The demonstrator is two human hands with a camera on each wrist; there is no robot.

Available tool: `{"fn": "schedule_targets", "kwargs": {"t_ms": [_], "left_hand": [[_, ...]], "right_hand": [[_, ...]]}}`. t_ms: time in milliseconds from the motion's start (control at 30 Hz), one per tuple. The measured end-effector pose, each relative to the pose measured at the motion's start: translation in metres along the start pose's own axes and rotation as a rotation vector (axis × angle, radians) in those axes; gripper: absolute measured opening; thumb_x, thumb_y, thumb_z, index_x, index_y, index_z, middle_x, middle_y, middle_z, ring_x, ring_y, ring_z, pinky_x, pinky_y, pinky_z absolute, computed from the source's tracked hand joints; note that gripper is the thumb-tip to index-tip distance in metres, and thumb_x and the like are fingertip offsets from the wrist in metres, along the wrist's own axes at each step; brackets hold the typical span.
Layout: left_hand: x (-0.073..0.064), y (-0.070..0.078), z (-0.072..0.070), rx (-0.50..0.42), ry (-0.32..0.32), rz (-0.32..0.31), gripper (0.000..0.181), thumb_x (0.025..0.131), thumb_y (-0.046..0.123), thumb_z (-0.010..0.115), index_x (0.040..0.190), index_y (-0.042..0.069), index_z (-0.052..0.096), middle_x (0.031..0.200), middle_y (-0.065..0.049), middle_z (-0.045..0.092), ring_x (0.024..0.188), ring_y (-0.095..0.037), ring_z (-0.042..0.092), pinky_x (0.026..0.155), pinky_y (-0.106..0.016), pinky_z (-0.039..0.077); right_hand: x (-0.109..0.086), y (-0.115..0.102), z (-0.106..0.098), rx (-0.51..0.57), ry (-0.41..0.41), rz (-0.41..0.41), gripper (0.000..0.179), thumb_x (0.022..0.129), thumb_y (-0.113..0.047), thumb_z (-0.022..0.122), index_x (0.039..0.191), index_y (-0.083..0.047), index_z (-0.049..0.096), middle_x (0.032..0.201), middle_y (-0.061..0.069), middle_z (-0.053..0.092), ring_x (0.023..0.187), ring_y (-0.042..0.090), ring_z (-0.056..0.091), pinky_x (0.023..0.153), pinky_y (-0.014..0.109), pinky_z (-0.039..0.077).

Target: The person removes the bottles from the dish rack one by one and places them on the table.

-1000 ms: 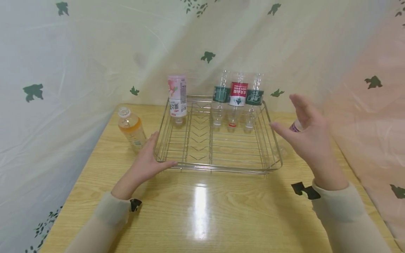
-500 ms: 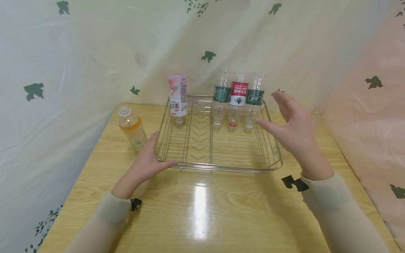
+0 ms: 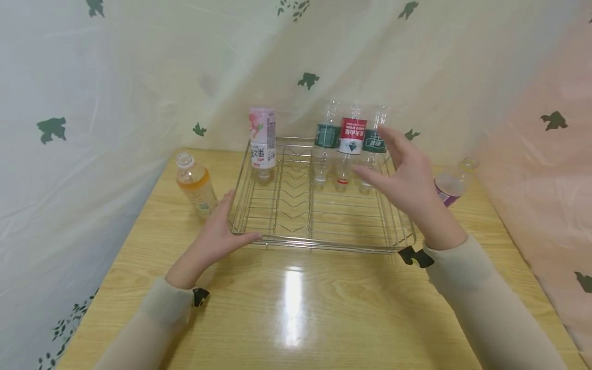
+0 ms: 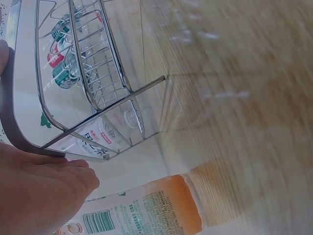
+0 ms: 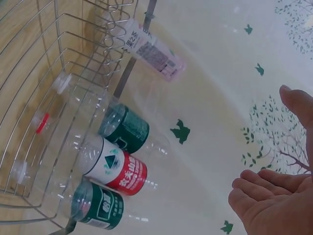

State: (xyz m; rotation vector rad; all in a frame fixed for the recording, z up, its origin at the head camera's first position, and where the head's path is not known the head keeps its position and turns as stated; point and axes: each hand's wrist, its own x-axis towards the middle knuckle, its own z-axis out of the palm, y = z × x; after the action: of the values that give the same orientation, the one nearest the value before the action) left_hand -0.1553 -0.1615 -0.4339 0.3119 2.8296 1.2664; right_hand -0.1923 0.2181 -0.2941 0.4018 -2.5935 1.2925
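Observation:
A wire dish rack (image 3: 296,240) stands on the table. My left hand (image 3: 216,244) rests at its front left corner, fingers straight and thumb spread along the front rim. Along the back of the rack, bottles stand upside down: a pink-labelled one (image 3: 262,139) at left, then a green-labelled one (image 3: 326,135), a red-and-white-labelled one (image 3: 352,136) and another green-labelled one (image 3: 373,142). My right hand (image 3: 409,180) hovers over the rack's right side, holding nothing, thumb and fingers apart. In the head view its fingertips overlap the rightmost bottle.
Left of the rack, beside my left fingers, an orange-and-clear bottle (image 3: 196,186) stands upright. A clear bottle with a purple label (image 3: 452,184) stands to the right, partly behind my right wrist. A leaf-patterned sheet (image 3: 222,61) hangs behind the wooden table (image 3: 240,308).
My right hand has moved left from beside the rack to over its right side, uncovering the purple-labelled bottle. The left hand has stayed at the rack's corner.

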Motion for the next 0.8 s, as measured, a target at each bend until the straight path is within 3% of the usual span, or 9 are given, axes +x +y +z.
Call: {"fn": "schedule_targets", "kwargs": {"t_ms": [167, 500, 800], "left_hand": [[0.000, 0.001, 0.000, 0.007, 0.000, -0.002, 0.136, 0.069, 0.069, 0.082, 0.163, 0.006, 0.006, 0.166, -0.020, 0.011, 0.150, -0.039, 0.014, 0.118, -0.060, 0.018], [-0.001, 0.000, 0.000, 0.002, 0.005, 0.006, 0.135, 0.070, 0.067, 0.083, 0.164, 0.007, 0.006, 0.166, -0.019, 0.012, 0.150, -0.039, 0.014, 0.118, -0.060, 0.018], [-0.002, 0.001, -0.001, -0.008, 0.006, 0.003, 0.135, 0.069, 0.068, 0.083, 0.164, 0.009, 0.007, 0.166, -0.019, 0.012, 0.150, -0.038, 0.015, 0.118, -0.060, 0.018]], "right_hand": [[0.008, -0.007, 0.009, -0.027, -0.029, -0.005, 0.096, 0.082, -0.045, 0.085, 0.159, -0.019, 0.035, 0.160, -0.010, 0.035, 0.142, 0.002, 0.032, 0.116, 0.030, 0.030], [0.026, -0.012, 0.030, -0.045, -0.127, 0.063, 0.103, 0.079, -0.060, 0.081, 0.160, -0.019, 0.034, 0.161, -0.004, 0.035, 0.144, 0.017, 0.034, 0.115, 0.039, 0.034], [0.040, -0.011, 0.049, -0.037, -0.163, 0.055, 0.101, 0.079, -0.060, 0.081, 0.159, -0.017, 0.035, 0.158, -0.005, 0.040, 0.143, 0.015, 0.036, 0.116, 0.036, 0.033]]}}
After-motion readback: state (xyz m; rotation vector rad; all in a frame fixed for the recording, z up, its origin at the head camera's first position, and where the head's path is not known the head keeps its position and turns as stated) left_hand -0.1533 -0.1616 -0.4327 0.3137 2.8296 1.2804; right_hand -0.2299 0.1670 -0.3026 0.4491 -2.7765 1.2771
